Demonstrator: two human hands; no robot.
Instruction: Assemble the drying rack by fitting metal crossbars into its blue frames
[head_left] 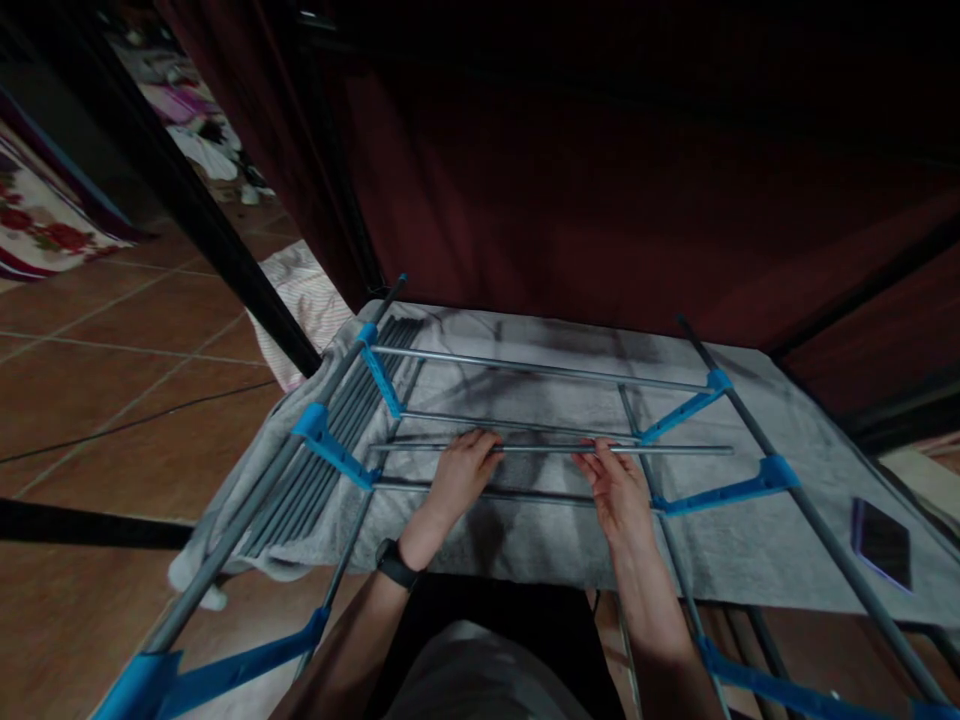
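A loose grey metal rod [540, 449] lies crosswise in front of me, held level in both hands. My left hand [463, 472], with a dark watch on its wrist, is closed around the rod left of its middle. Palm partly up, my right hand [616, 485] pinches the rod farther right. Around them stands a partly built rack of grey tubes with blue plastic brackets, such as the left bracket [334, 447] and the right bracket [727, 487]. A fixed crossbar [540, 371] spans its far part. The held rod passes above the rack's inner bars.
Several loose grey tubes [330, 450] lie side by side at the left on a grey cloth-covered surface [750, 560]. A phone [883, 542] rests at the right. Dark red curtains [600, 220] hang behind, and a black post [187, 220] slants over the tiled floor.
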